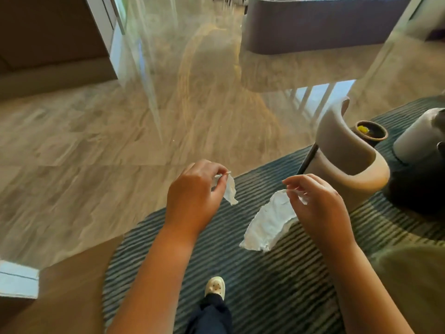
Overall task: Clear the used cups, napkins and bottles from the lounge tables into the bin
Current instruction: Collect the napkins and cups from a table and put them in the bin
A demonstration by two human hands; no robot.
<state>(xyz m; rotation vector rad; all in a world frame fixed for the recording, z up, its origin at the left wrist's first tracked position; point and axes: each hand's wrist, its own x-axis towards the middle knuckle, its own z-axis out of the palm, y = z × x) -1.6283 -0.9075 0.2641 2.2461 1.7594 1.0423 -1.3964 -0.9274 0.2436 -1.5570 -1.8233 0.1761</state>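
Fingers (218,168) of the left hand (195,191) are pinching a small scrap (230,190) of white napkin at its top edge, with thumb and fingertips pressed together, at the centre of the frame. Fingers (297,180) of the right hand (320,203) are pinching a large scrap (269,225) by its upper corner, just right of centre, and the rest of that hand is curling loosely. Both scraps are hanging in the air above a striped rug (277,285), apart from each other, and their edges are ragged.

The paper is looking thin, soft and almost weightless — it is drooping under each pinch. It is probably going to tear further or flutter loose if it is carried by a corner. Crumpling each piece into the palm is likely the safer hold.

A glossy marble floor (96,141) is filling the upper left. A curved beige seat (342,160) is standing at the right, just beyond the right hand, with a brown pot (372,138) holding something yellow behind it. A grey object (419,136) is sitting at the right edge and a purple sofa (313,22) is lying along the top. A pale shoe (215,286) is showing at the bottom centre.

No bin, cup or bottle is showing, so the way to the bin cannot be told — the seat is looking like the nearest obstacle.
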